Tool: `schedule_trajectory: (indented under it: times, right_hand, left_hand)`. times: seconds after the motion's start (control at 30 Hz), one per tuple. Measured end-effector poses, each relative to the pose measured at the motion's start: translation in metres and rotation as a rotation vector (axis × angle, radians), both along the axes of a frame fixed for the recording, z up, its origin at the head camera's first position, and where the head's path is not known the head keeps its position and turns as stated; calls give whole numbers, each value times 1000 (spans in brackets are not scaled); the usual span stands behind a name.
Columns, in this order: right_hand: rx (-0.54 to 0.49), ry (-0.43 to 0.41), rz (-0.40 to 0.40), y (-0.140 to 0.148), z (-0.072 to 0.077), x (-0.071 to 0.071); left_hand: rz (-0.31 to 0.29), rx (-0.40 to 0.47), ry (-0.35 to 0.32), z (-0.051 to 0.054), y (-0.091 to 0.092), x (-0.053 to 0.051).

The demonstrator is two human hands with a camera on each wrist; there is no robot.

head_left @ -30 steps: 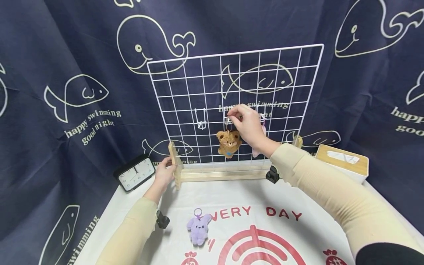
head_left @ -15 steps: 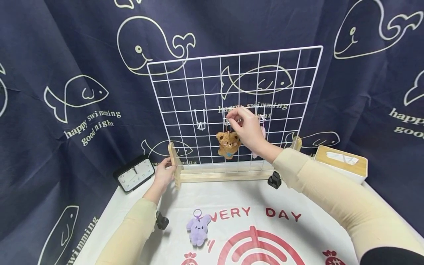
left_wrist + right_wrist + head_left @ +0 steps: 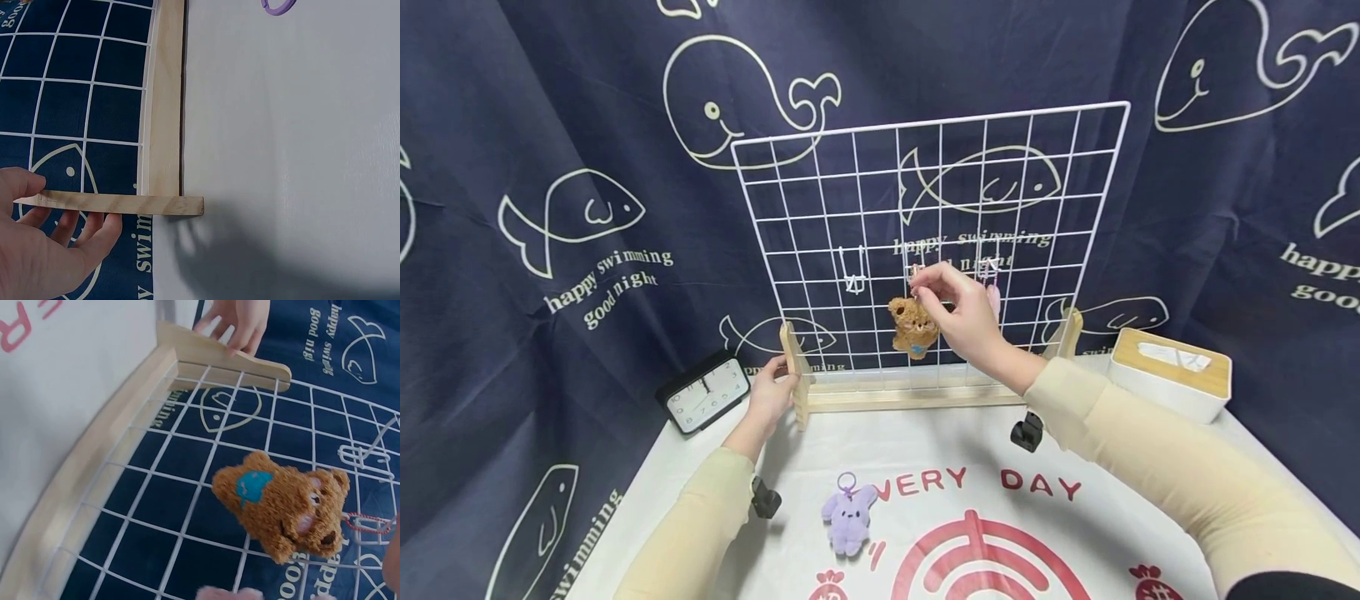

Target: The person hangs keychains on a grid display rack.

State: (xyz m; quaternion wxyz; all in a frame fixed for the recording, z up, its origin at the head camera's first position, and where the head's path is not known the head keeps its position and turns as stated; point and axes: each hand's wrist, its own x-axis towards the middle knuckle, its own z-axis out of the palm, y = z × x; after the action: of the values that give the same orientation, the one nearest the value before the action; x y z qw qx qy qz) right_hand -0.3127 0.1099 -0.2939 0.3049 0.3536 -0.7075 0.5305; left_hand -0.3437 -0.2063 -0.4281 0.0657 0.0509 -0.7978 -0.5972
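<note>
A brown plush bear keychain [image 3: 910,325] hangs against the white wire grid [image 3: 940,127]. In the right wrist view, a red cord [image 3: 369,517] runs from its head to a white hook [image 3: 365,461]. My right hand [image 3: 967,315] is just in front of the cord, thumb and forefinger near each other above the bear; the right wrist view shows the cord free of fingers. With thumb on one side and fingers on the other, my left hand [image 3: 50,250] grips the wooden end piece [image 3: 119,203] of the grid's stand. A pink plush keychain [image 3: 994,302] hangs partly hidden behind my right hand.
On the white tablecloth lies a purple plush keychain [image 3: 847,521] with a ring. Another white hook [image 3: 853,282] hangs on the grid's left part. A clock [image 3: 709,392] stands at the left, a tissue box [image 3: 1172,371] at the right. A dark printed curtain [image 3: 587,83] hangs behind.
My right hand has moved slightly down and right from the hook, uncovering the reddish cord above the bear. The bear has shifted slightly left. My left hand keeps its place.
</note>
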Motion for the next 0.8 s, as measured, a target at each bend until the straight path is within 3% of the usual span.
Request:
schedule_trajectory:
  times: [0.37, 0.57, 0.8]
  right_hand:
    - [71, -39, 158, -2, -32, 12]
    - [133, -127, 222, -10, -56, 16]
    - [236, -232, 242, -18, -84, 19]
  left_hand:
    - [0, 1, -2, 1, 0, 0]
    - [3, 10, 2, 0, 0, 0]
    - [8, 1, 4, 2, 2, 1]
